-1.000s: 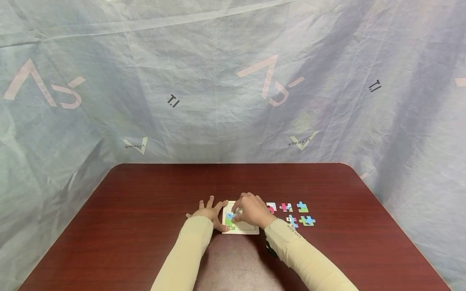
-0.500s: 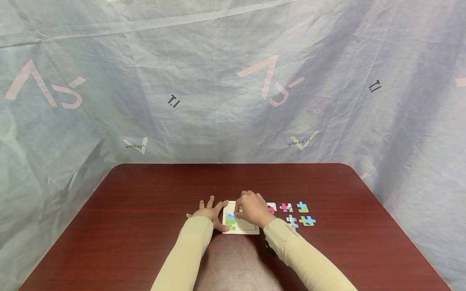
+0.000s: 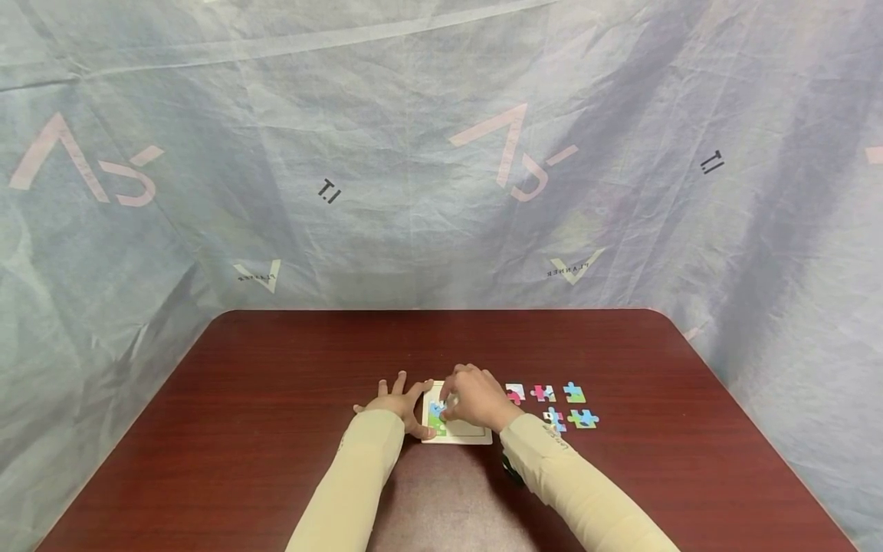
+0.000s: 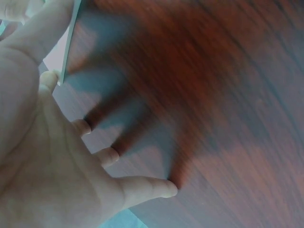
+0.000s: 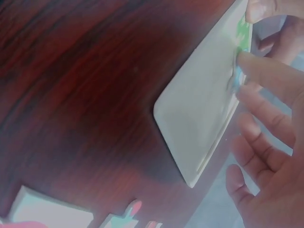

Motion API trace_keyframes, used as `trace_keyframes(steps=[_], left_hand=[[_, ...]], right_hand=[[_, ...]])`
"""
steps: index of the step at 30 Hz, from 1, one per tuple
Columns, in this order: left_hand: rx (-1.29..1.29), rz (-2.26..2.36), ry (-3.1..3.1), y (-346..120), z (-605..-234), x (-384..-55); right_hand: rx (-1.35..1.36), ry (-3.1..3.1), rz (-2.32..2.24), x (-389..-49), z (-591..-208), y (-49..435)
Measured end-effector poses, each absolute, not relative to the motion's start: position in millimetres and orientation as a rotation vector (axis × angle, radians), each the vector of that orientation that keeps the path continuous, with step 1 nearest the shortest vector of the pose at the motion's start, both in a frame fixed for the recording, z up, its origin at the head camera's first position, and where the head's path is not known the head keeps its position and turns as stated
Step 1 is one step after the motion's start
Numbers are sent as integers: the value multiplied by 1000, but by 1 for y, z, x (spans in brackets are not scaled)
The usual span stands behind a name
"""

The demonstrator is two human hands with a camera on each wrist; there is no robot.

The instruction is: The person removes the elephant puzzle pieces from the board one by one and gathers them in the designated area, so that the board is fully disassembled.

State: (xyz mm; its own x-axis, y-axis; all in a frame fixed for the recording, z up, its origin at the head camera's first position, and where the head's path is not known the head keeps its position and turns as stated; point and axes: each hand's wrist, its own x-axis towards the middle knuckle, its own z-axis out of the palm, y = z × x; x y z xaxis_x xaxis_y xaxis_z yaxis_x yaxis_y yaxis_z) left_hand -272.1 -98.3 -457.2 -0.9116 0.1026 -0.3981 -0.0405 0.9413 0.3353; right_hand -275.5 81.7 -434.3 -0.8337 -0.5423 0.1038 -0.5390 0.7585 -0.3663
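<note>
A pale puzzle board [image 3: 469, 439] lies on the table, with blue and green puzzle pieces along its left side. My left hand [image 3: 392, 404] spreads its fingers at the board's left edge; the thumb is on the near corner and the index finger at the far one. The other left fingertips rest on the wood in the left wrist view. Over the board, my right hand [image 3: 476, 399] pinches a blue puzzle piece [image 5: 236, 84] between thumb and index finger, at the pieces in the frame. Most of that piece is hidden by the fingers.
Several loose puzzle pieces lie right of the board, among them a pink and white piece [image 3: 543, 393], a blue and green piece [image 3: 573, 393] and another blue and green piece [image 3: 582, 418]. The dark red table [image 3: 290, 353] ends at a grey fabric backdrop [image 3: 414, 192].
The right thumb and fingers shift slightly over the blue piece, drawing together and then spreading a little. The left hand and the board stay where they were.
</note>
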Motion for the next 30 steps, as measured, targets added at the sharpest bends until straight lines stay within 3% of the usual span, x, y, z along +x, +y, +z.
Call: trace_keyframes(steps=[10, 20, 30], left_hand=[[61, 491, 2694, -98, -459, -272], [50, 537, 2648, -91, -401, -240], [61, 521, 2666, -89, -395, -235]], right_hand=[[-882, 2952, -642, -278, -435, 80], [-839, 2891, -666, -279, -432, 80], [-825, 2828, -797, -281, -423, 85]])
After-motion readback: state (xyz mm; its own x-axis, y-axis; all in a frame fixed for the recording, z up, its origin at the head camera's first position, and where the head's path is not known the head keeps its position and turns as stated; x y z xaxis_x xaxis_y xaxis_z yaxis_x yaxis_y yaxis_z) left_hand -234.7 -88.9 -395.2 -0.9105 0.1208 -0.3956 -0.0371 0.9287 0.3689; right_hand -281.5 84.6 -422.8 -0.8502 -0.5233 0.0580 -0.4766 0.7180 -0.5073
